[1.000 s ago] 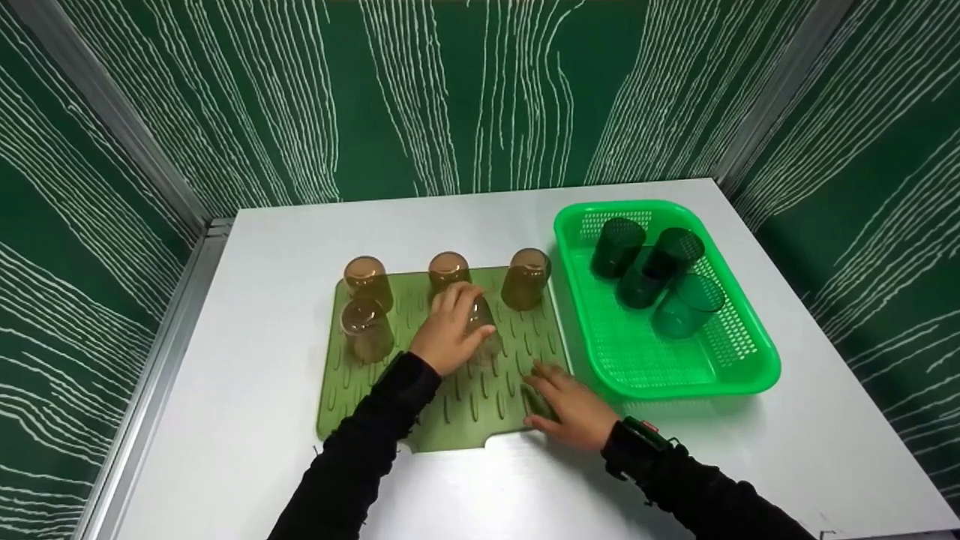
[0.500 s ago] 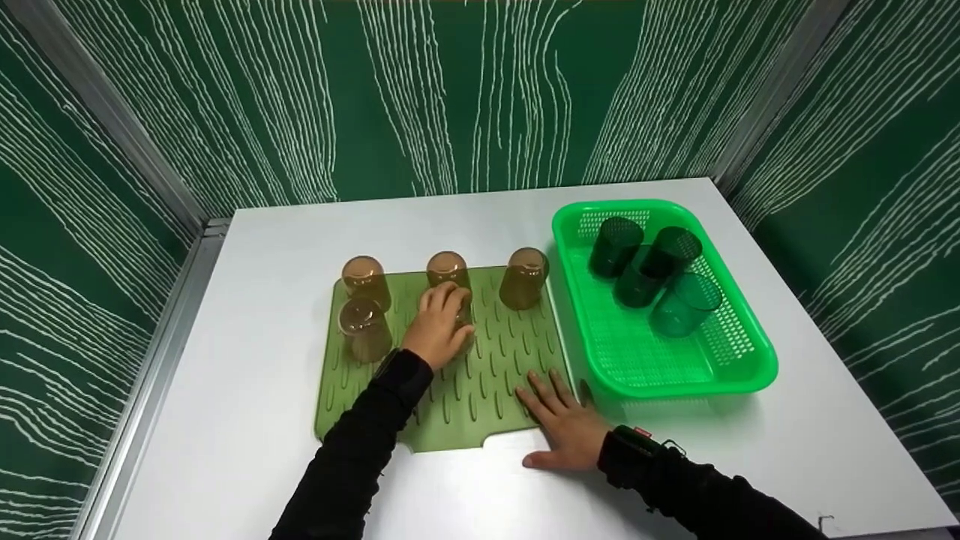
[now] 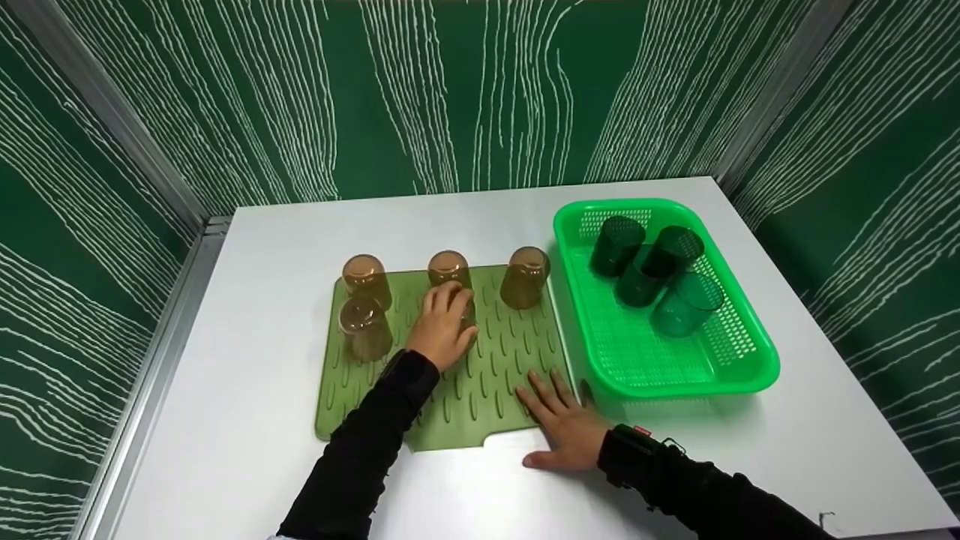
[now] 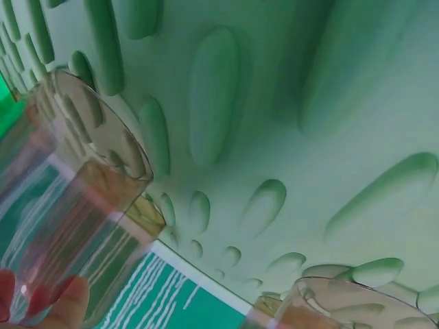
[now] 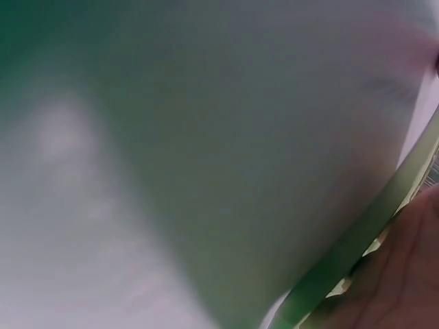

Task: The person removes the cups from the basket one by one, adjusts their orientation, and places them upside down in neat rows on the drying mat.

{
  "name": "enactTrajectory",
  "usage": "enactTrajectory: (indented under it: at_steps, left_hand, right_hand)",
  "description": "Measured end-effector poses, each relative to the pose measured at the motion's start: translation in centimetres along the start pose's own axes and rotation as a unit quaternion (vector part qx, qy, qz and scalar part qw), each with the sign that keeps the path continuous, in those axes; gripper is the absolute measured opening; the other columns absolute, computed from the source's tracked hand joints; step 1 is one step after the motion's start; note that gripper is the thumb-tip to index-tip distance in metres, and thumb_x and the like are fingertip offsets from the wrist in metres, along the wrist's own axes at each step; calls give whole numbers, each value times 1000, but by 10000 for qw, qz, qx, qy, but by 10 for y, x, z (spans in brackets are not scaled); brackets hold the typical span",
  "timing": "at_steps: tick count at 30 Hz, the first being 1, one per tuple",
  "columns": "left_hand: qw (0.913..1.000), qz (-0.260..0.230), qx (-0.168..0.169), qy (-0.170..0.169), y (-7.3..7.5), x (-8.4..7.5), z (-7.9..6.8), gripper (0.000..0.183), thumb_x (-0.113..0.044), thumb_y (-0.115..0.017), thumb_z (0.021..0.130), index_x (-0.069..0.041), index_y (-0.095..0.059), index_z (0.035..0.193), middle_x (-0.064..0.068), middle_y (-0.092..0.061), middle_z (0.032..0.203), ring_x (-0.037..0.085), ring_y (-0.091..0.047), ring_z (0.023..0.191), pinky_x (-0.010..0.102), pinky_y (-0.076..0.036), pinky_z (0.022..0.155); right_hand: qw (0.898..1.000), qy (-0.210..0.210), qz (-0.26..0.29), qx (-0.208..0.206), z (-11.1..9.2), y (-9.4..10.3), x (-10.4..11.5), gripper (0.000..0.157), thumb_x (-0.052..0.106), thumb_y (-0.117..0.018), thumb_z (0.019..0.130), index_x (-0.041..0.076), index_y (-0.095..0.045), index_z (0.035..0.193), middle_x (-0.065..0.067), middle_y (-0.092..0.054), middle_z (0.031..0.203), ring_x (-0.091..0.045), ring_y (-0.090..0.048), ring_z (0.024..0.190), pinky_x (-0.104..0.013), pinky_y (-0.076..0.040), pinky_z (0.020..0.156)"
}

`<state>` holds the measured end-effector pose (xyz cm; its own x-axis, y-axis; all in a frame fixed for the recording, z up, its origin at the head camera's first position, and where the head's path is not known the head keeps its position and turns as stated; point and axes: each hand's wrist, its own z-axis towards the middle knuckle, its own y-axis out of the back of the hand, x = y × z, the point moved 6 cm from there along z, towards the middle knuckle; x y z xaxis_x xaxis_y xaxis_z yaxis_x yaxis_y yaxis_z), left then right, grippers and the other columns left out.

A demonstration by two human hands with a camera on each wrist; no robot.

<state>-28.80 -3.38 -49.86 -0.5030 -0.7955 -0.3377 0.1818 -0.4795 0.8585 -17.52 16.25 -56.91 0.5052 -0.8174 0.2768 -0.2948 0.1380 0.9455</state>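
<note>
Translucent brown cylindrical tumbler (image 4: 86,205) sits inverted, twelve o'clock of centre on a ridged green mat (image 3: 472,427), gripped by the left hand (image 3: 442,324); the right hand (image 3: 566,427) lies spread at four o'clock. White worktop (image 3: 450,495); green walls (image 3: 502,97) streaked with white.

Cups (image 3: 366,330) on mat (image 3: 484,379), basket (image 3: 637,360) right of mat, four tumblers (image 3: 686,311) in basket

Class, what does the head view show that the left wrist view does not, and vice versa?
Only the head view: the right hand, spread partly over the mat, and four cups in the basket.
Only the left wrist view, clearly: the open rim of the brown cup in the left hand.
Both: that held cup, the mat, the lined wall.
</note>
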Motion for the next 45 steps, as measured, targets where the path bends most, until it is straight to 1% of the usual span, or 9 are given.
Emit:
enactTrajectory:
  at_steps: [11,17,22,30,34,37,39,42,45]
  left_hand:
    - [10000,-59,17,70,4,1,-3,52,-30,-65,96,-12,-46,140,16,-40,146,36,-35,139,43,-32,116]
    - [9993,-327,34,191,6,0,-4,61,-33,-68,93,-12,-43,144,15,-40,148,36,-34,141,43,-29,118]
    - [9993,-238,34,289,8,-2,-4,67,-37,-70,91,-13,-42,147,14,-36,152,37,-31,143,44,-27,120]
    - [9986,409,-345,-23,10,-26,-3,65,-41,-69,91,-15,-44,145,12,-32,156,39,-18,150,56,-9,123]
    - [9953,499,-780,-279,12,-42,-2,65,-45,-66,92,-13,-45,144,15,-32,155,42,-19,149,56,-11,123]
    - [9952,-73,-947,-235,13,-51,0,63,-42,-64,94,-9,-44,145,19,-30,156,44,-16,149,50,-9,125]
    - [9931,-826,-834,-51,11,-54,2,63,-38,-62,97,-8,-40,147,20,-26,158,43,-11,150,44,-5,126]
    - [9789,-1952,-507,315,4,-58,3,62,-33,-57,100,-7,-33,151,19,-19,161,39,-4,152,39,-4,126]
    - [9677,-2454,-275,503,-2,-63,2,61,-32,-53,102,-7,-29,152,17,-18,162,35,-4,153,40,-7,126]
  right_hand:
    - [10000,39,9,22,1,-3,-2,108,74,-60,79,16,-16,158,-15,-7,165,-48,-4,149,-81,-17,104]
    - [9998,-77,47,172,2,-4,-5,110,77,-59,78,20,-12,159,-10,-2,166,-45,-1,150,-81,-18,104]
    - [9990,-149,159,394,2,0,-5,110,78,-59,77,23,-11,159,-9,1,167,-45,1,150,-81,-16,104]
    - [9979,-143,376,510,2,10,-1,103,72,-62,80,22,-17,158,-12,-5,166,-47,-4,149,-79,-18,106]
    - [9996,-14,154,252,-1,19,7,101,70,-63,81,21,-21,158,-13,-10,165,-47,-10,149,-74,-17,110]
    - [9994,201,239,116,-3,28,15,98,66,-64,83,19,-22,157,-13,-11,165,-46,-11,149,-72,-17,112]
    - [9984,361,426,75,-4,36,20,96,64,-63,85,18,-22,158,-14,-11,165,-45,-10,150,-71,-19,113]
    - [9953,598,754,-47,-5,52,26,93,62,-62,87,16,-22,158,-16,-11,165,-45,-9,150,-69,-24,112]
    - [9936,675,863,-257,-8,70,28,93,61,-61,88,15,-21,158,-17,-12,164,-45,-11,149,-66,-27,112]
